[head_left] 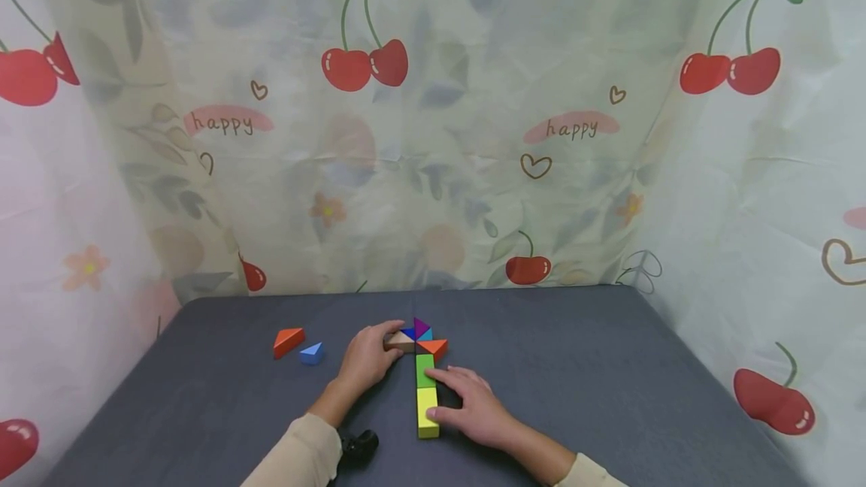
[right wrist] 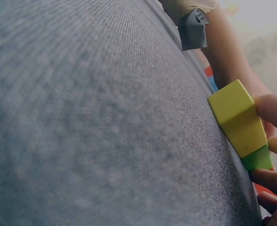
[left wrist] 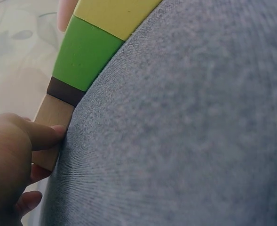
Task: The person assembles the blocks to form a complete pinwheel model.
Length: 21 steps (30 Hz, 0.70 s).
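My left hand [head_left: 367,355] pinches a plain wooden triangular block [head_left: 401,342] between thumb and fingers. Around the same centre stand a dark blue block [head_left: 409,334], a purple triangle [head_left: 421,327], a light blue block [head_left: 426,335] and an orange triangle [head_left: 436,348]. From there a green block [head_left: 425,371] and a yellow block [head_left: 427,400] run toward me, end to end. A dark brown face [left wrist: 65,91] shows between wood and green in the left wrist view. With fingers spread, my right hand [head_left: 476,404] touches the green block by a fingertip and the yellow block by its thumb.
Left of my left hand lie a loose orange triangle [head_left: 289,342] and a small blue triangle [head_left: 312,353]. A black device [head_left: 358,446] sits at my left wrist. The dark grey cloth-covered table [head_left: 203,397] meets a printed curtain [head_left: 433,224] at the back and sides.
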Each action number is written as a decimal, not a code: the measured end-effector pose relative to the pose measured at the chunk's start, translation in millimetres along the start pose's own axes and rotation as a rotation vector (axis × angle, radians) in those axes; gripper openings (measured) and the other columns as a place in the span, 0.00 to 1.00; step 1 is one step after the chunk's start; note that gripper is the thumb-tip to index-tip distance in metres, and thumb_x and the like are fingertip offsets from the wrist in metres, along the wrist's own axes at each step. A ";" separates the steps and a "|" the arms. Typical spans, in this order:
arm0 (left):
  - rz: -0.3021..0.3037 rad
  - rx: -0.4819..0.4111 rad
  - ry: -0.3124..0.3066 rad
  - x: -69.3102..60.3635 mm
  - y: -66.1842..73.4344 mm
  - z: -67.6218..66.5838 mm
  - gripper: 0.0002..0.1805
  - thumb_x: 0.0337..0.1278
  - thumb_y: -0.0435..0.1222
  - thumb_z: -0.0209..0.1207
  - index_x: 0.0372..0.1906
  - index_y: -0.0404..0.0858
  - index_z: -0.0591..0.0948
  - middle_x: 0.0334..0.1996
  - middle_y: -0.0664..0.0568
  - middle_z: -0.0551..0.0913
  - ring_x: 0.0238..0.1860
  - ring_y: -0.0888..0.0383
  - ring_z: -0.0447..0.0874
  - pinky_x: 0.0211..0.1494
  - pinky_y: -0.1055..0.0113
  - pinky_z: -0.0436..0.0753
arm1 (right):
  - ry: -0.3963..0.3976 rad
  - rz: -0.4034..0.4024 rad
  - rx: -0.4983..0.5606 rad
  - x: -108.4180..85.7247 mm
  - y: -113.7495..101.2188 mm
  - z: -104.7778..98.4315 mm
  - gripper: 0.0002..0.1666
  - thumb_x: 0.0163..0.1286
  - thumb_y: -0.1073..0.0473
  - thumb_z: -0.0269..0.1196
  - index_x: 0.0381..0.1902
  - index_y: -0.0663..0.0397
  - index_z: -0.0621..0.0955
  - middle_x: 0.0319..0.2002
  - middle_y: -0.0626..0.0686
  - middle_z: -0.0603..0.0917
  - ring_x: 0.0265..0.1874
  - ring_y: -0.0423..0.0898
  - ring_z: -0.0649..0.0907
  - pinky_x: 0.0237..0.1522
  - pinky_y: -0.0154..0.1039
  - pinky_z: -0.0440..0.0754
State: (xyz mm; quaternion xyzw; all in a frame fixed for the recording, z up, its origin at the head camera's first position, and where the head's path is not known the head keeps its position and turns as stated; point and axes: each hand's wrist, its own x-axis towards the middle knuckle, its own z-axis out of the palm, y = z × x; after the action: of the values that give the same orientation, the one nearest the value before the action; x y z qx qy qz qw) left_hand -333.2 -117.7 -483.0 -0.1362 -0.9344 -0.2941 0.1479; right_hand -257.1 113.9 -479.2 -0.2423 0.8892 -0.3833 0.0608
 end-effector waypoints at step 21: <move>0.046 0.125 0.039 -2.7 1.4 -31.6 0.26 0.47 0.42 0.73 0.56 0.48 0.83 0.58 0.52 0.79 0.56 0.46 0.75 0.57 0.46 0.70 | 0.003 0.009 -0.022 1.1 1.4 1.4 0.38 0.63 0.33 0.63 0.68 0.38 0.73 0.65 0.49 0.74 0.67 0.57 0.64 0.62 0.69 0.54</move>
State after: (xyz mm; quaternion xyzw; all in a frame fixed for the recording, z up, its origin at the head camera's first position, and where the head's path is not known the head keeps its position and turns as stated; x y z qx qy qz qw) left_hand -324.0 -135.7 -458.5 -0.1423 -0.9445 -0.2344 0.1811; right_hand -258.1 113.3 -481.1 -0.2385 0.8944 -0.3738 0.0585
